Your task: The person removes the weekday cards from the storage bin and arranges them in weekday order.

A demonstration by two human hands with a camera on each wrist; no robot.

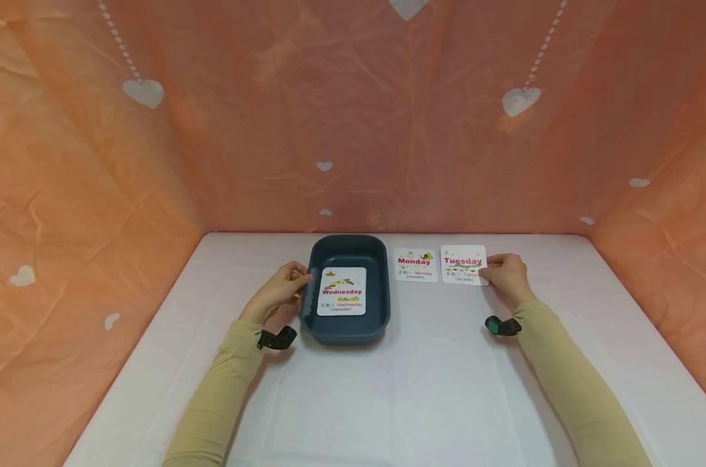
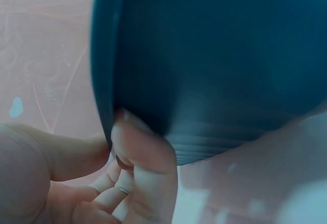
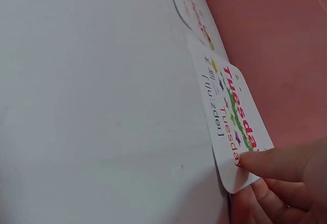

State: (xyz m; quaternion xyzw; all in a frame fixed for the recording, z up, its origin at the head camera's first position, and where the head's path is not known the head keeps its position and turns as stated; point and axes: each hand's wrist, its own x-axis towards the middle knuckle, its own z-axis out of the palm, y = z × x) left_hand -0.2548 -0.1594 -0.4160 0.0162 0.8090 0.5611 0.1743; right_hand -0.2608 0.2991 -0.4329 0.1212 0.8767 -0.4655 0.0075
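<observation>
My left hand [image 1: 281,288] pinches the left rim of a dark blue-grey plastic tray [image 1: 379,327]; in the left wrist view, thumb and forefinger sit on either side of the tray wall [image 2: 104,81]. A white Wednesday card [image 1: 342,305] lies face up inside the tray. My right hand [image 1: 509,277] pinches the right edge of a white Tuesday card [image 1: 464,251], thumb on its printed face and other fingers underneath, as the right wrist view shows. Just left of it, apart from it, a Monday card [image 1: 416,266] lies flat on the table.
A white-covered table [image 1: 423,402] stretches out under both arms. Orange cloth walls [image 1: 376,130] printed with white hearts rise at the back and both sides. Each wrist carries a small black camera, the left one [image 1: 278,338] close to the tray.
</observation>
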